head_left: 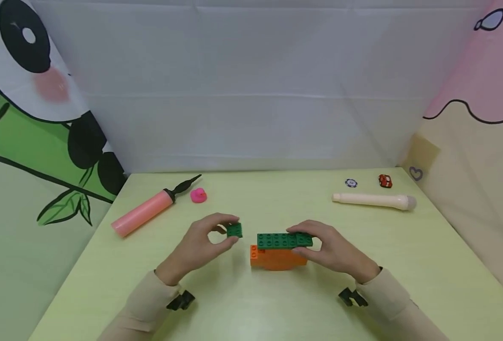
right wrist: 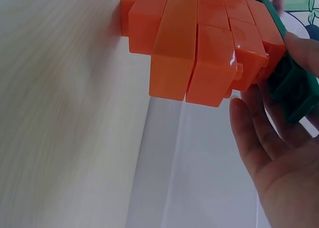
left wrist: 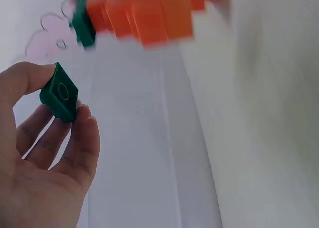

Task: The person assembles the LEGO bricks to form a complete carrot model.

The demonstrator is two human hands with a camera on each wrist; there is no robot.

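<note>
- Where the two sleeves come in from the near edge, the left hand [head_left: 200, 246] pinches a small green brick [head_left: 234, 230] between thumb and fingertips, lifted just off the table [head_left: 251, 308].
- That small green brick hangs just left of the block stack, near its left end but apart from it; the left hand is the nearer one to that gap.
- The right hand [head_left: 332, 248] curls over the right end of the stack, fingers on the green plate [head_left: 283, 240] and thumb against the orange block [head_left: 274, 259] beneath it.
- The green plate's long axis runs left to right, flat on top of the orange block, which stands on the table.
- The table is pale yellow-green and smooth.
- Farther left lie a pink pump [head_left: 149, 208] with a black nozzle and a small pink duck [head_left: 198, 195].
- Farther right lie a cream microphone [head_left: 375, 201], a small round token [head_left: 351, 183] and a tiny red car [head_left: 385, 181].
- Behind all, a white cloth backdrop [head_left: 251, 94] closes the room, with a panda panel to the left and a pink cartoon panel to the right.
</note>
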